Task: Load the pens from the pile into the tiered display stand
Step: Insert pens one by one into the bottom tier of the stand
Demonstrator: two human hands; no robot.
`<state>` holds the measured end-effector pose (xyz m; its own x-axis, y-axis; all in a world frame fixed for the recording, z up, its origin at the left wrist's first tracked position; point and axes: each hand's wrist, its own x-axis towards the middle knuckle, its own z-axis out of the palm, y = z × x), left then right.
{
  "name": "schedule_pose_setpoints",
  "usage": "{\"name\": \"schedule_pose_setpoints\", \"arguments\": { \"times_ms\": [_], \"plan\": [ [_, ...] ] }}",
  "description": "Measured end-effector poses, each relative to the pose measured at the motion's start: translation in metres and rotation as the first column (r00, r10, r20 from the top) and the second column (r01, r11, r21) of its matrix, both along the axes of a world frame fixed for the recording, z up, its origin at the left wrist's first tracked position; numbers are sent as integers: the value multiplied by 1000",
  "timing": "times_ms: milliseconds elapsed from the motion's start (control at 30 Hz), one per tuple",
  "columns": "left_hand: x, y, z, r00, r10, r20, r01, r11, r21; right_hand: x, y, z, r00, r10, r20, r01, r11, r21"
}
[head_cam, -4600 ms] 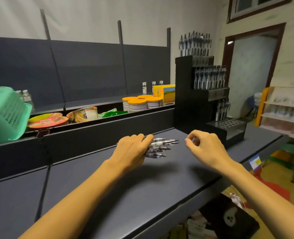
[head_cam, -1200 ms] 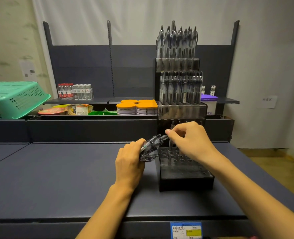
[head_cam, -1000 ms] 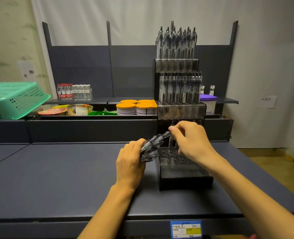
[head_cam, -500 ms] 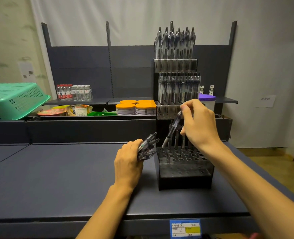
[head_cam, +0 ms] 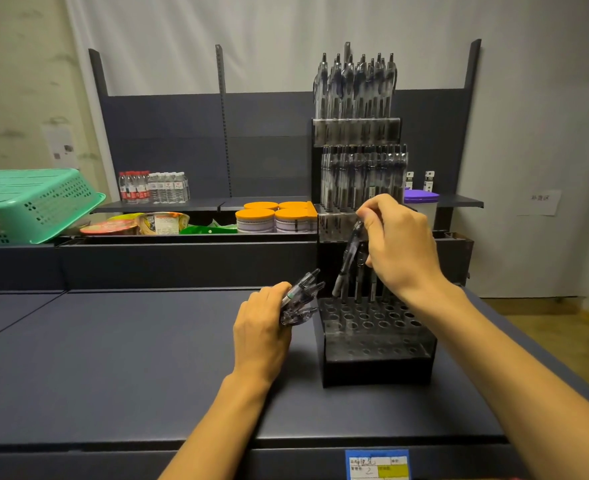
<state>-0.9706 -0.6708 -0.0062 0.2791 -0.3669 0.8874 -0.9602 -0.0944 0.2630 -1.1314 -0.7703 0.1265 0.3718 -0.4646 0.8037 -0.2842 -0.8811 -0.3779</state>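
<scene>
The right hand point(head_cam: 395, 247) is raised, its fingertips pinching the top of one slim clear plastic pen point(head_cam: 346, 263), tilted, tip just above the back holes of the black tiered display stand point(head_cam: 372, 355) on the dark matte table point(head_cam: 113, 358). The left hand point(head_cam: 262, 330) has its grip closed around a bundle of clear pens point(head_cam: 301, 297) beside the stand's perforated lowest tier

At your left edge: green basket point(head_cam: 33, 202), tilted. Mid-left shelf: water bottles point(head_cam: 153, 187). Centre: orange-lidded tubs point(head_cam: 272, 216), with instant noodle bowls point(head_cam: 140, 224) to their left. Lower centre: blue-yellow shelf label point(head_cam: 377, 464).
</scene>
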Motion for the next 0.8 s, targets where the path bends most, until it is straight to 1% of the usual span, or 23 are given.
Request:
{"name": "schedule_pose_setpoints", "arguments": {
  "times_ms": [100, 200, 333, 467, 600, 700, 733, 800],
  "plan": [
    [2, -2, -1, 1000, 4, 4, -4, 1000, -2, 1, -1, 0, 998, 3, -62, -3, 1000, -6],
    [3, -3, -2, 1000, -2, 11, 2, 1000, -14, 5, 0, -3, 992, 57, -115, -59, 998, -16],
    [2, -3, -1, 999, -7, 32, 8, 999, -37, 12, 3, -6, 969, 118, -218, -110, 993, 44],
    [2, -2, -1, 999, -7, 42, 9, 999, -42, 16, 5, -7, 980, 97, -174, -86, 994, 71],
    [2, -2, 0, 999, 0, 52, 3, 999, -41, 16, 6, -3, 974, 68, -214, -55, 996, 66],
    [4, -1, -1, 999, -11, 43, 13, 999, -38, 14, 7, -1, 970, 7, -243, -5, 1000, 12],
    [3, -1, -2, 999, -14, 41, 15, 999, -37, 12, 8, 0, 970, -6, -243, 5, 1000, -2],
    [2, 0, -1, 999, -18, 36, 19, 999, -40, 12, 8, 0, 975, -1, -223, 5, 1000, 20]
  ]
}}
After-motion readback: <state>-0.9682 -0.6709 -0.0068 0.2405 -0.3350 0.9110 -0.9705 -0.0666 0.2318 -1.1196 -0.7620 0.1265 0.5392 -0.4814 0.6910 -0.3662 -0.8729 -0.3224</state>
